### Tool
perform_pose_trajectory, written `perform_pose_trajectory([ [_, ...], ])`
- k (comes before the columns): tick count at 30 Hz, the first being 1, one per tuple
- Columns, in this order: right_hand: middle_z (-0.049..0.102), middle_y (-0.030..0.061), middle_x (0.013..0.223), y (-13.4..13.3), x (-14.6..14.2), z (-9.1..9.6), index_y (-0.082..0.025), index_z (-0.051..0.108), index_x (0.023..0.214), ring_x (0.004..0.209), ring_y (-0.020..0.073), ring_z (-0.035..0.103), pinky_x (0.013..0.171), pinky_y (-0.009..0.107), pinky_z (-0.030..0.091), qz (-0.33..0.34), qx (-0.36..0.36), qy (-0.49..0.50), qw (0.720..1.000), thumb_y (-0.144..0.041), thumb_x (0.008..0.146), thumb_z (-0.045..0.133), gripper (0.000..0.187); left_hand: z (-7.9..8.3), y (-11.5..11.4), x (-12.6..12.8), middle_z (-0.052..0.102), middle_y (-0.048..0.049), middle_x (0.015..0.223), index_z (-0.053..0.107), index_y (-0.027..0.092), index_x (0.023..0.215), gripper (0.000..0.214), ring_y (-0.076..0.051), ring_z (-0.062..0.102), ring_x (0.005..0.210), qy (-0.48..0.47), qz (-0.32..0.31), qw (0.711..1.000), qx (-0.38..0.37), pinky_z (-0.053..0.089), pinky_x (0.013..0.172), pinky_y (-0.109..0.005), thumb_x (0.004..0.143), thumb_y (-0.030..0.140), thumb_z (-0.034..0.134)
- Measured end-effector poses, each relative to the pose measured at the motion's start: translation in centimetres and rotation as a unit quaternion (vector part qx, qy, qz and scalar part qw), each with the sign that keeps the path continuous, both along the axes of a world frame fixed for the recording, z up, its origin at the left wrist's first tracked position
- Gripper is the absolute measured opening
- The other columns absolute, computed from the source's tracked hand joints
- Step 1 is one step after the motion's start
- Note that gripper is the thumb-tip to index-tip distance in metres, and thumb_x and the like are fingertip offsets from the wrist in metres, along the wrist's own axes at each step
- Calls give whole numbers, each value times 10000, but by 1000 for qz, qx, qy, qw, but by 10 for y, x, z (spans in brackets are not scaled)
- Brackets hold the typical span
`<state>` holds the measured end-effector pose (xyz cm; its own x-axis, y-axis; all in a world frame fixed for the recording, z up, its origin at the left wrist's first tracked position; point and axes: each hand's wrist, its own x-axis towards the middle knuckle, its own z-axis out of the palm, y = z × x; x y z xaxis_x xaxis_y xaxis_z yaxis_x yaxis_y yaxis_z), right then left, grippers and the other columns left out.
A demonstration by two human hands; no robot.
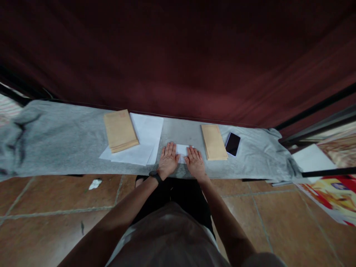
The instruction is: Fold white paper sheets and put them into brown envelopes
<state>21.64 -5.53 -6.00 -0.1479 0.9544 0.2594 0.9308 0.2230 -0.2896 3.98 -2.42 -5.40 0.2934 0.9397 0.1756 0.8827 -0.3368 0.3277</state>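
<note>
While fingers (170, 149) rest flat, white paper (182, 149) lies between.

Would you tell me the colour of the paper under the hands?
The paper is white, seen best in the head view.

The grey-draped table (69, 137) bears white sheets (150, 128), brown envelopes (214, 142), a smaller paper (182, 149) and a phone (233, 144).

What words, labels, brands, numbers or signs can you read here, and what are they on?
None can be read.
Left stack of brown envelopes: faint reddish mark near the top, too small to read.
Red and yellow printed package at the right edge: blue patch, possibly a logo, too blurred to read.
Phone: dark screen, no text visible.
Small white paper: no writing visible.
</note>
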Motion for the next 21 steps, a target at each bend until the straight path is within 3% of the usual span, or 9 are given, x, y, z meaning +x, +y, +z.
perform_pose_trajectory([
  [7, 447, 157, 1556, 1, 8, 5, -115, 408, 1522, 1456, 300, 389, 1193, 525, 295, -25, 0, 7, 1000, -332, 1050, 378, 521, 1, -1, -5, 324, -208, 1608, 334, 13, 1535, 635, -299, 235, 1530, -4, 36, 999, 11, 214, 1238, -514, 1004, 361, 314],
  [11, 455, 182, 1544, 1, -10, 9, -91, 435, 1504, 1458, 303, 390, 1198, 543, 294, -37, -2, 23, 999, -313, 1049, 352, 514, 0, -2, -5, 335, -209, 1604, 342, 17, 1532, 631, -299, 246, 1526, -4, 37, 999, 19, 214, 1239, -511, 1003, 361, 317],
  [16, 430, 147, 1570, -8, -38, 6, -153, 382, 1539, 1470, 278, 382, 1207, 522, 310, 12, -3, 40, 999, -318, 1037, 391, 528, -3, -2, -7, 334, -190, 1611, 321, 55, 1548, 620, -289, 244, 1527, -9, 36, 999, 27, 231, 1233, -517, 997, 338, 324],
  [21, 377, 173, 1595, -16, -32, 3, -152, 342, 1553, 1479, 303, 364, 1200, 558, 307, 3, -12, 29, 1000, -345, 1026, 445, 571, -7, -3, -8, 331, -204, 1610, 329, 53, 1540, 623, -306, 243, 1526, -25, 41, 998, 31, 248, 1224, -531, 992, 349, 341],
])
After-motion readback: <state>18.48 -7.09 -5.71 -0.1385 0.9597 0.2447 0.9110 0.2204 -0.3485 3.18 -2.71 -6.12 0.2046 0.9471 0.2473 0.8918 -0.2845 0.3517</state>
